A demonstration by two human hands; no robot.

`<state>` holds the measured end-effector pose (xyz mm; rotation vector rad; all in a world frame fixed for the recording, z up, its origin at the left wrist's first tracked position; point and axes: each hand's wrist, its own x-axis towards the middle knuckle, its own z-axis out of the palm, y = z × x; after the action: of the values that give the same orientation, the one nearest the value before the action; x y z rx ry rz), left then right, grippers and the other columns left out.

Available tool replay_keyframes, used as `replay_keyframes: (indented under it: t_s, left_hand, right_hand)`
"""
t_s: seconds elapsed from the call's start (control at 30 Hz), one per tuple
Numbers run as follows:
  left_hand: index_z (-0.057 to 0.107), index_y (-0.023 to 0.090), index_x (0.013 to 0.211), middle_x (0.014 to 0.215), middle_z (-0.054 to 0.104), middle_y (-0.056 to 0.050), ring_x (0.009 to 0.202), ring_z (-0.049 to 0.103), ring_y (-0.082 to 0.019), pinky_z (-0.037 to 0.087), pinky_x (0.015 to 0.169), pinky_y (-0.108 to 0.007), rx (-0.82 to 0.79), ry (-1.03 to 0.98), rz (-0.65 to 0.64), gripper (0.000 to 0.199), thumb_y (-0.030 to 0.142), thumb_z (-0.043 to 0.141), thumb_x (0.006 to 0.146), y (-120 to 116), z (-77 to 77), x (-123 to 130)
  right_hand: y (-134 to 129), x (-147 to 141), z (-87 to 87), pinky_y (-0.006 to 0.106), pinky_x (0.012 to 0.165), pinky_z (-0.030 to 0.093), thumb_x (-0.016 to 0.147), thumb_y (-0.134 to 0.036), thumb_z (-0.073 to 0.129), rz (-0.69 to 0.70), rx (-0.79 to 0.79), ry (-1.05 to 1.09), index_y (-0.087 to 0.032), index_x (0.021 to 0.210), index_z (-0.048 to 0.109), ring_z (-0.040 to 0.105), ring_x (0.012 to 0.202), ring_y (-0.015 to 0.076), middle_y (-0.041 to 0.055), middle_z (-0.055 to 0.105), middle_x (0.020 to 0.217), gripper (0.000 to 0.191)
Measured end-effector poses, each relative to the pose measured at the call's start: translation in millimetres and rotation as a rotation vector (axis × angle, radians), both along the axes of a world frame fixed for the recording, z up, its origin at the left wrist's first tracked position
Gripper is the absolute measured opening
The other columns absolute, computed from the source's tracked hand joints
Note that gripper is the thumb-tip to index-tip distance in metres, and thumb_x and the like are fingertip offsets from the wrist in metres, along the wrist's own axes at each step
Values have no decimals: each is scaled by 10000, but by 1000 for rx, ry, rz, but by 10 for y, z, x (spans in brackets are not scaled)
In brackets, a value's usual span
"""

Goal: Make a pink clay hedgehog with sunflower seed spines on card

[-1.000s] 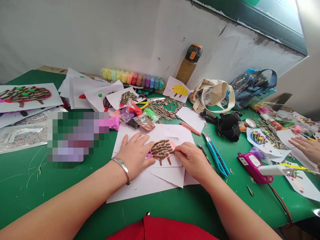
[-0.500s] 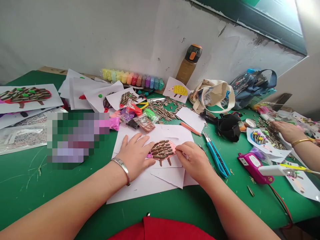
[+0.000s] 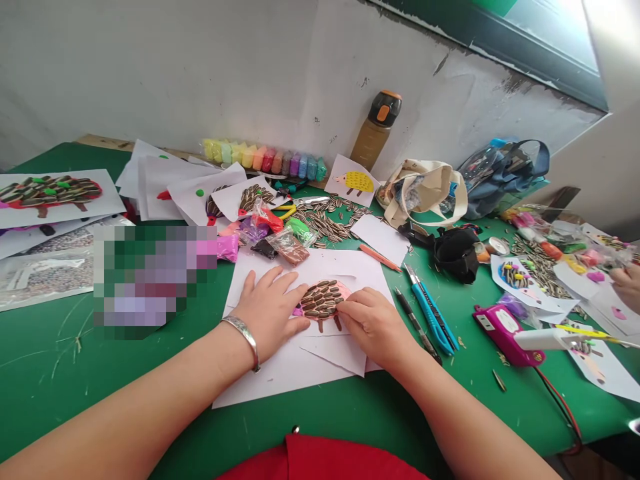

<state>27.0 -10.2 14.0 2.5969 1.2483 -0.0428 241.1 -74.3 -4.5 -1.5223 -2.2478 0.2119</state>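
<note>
A hedgehog picture [image 3: 321, 299] lies on white paper [image 3: 260, 383], its pink body covered with rows of striped sunflower seeds above two brown legs. My left hand [image 3: 267, 310] rests flat on the paper with fingers spread, thumb and forefinger beside the picture's left end. The fingers of my right hand [image 3: 367, 320] are pinched together at the lower right of the seed rows. Whatever they hold, if anything, is hidden by the fingertips. Behind the paper is a heap of loose sunflower seeds [image 3: 330, 223].
Right of my hand lie a black pen [image 3: 416, 323], a blue utility knife [image 3: 431, 310] and a magenta glue gun [image 3: 505, 333]. Clay packets [image 3: 290, 247] sit beyond the paper. A bottle [image 3: 373, 130] stands by the wall. Another person's hand [image 3: 627, 287] shows at the right edge.
My right hand has shifted left and slightly down, from the picture's right edge onto the lower seed rows. My left hand has stayed put. The other person's hand has withdrawn to the right.
</note>
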Motion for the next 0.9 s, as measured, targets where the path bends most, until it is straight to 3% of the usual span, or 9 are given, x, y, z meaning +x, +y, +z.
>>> replay_keyframes:
  t_s: [0.2, 0.37, 0.67, 0.77, 0.9]
  left_hand:
    - [572, 246, 1279, 1400, 510, -113, 1319, 372, -374, 249, 1051, -675, 5, -35, -7, 465, 400, 613, 842, -2, -9, -10]
    - [571, 251, 1282, 1409, 501, -111, 1324, 367, -374, 238, 1054, -681, -7, -26, -5, 467, 402, 612, 842, 5, -8, -7]
    - [567, 264, 1281, 1417, 498, -99, 1338, 354, -362, 234, 1067, -664, 5, -27, 5, 456, 401, 607, 848, -7, -11, -9]
    - [562, 261, 1289, 1422, 494, -101, 1344, 345, -371, 232, 1061, -677, -8, -33, 9, 465, 401, 605, 848, -15, -15, -19]
    - [557, 258, 1291, 1424, 490, -105, 1340, 347, -375, 235, 1052, -685, -25, -33, 3, 472, 403, 606, 844, -15, -2, -21]
  right_hand:
    - [-4, 82, 50, 292, 692, 432, 914, -181, 494, -129, -39, 95, -198, 896, 699, 557, 772, 173, 49, 636, 782, 207]
    - [14, 64, -9, 294, 693, 418, 904, -172, 496, -97, -54, 17, -197, 844, 694, 545, 758, 171, 44, 615, 747, 208]
    - [29, 39, -54, 285, 684, 424, 893, -172, 531, -128, -91, 69, -195, 847, 691, 556, 764, 169, 37, 617, 752, 168]
    - [30, 50, 11, 281, 674, 429, 893, -174, 534, -136, -117, 73, -203, 857, 696, 567, 762, 164, 31, 622, 768, 168]
    - [178, 100, 257, 278, 636, 425, 899, -197, 518, -132, -123, 48, -225, 802, 687, 569, 721, 153, 18, 616, 761, 196]
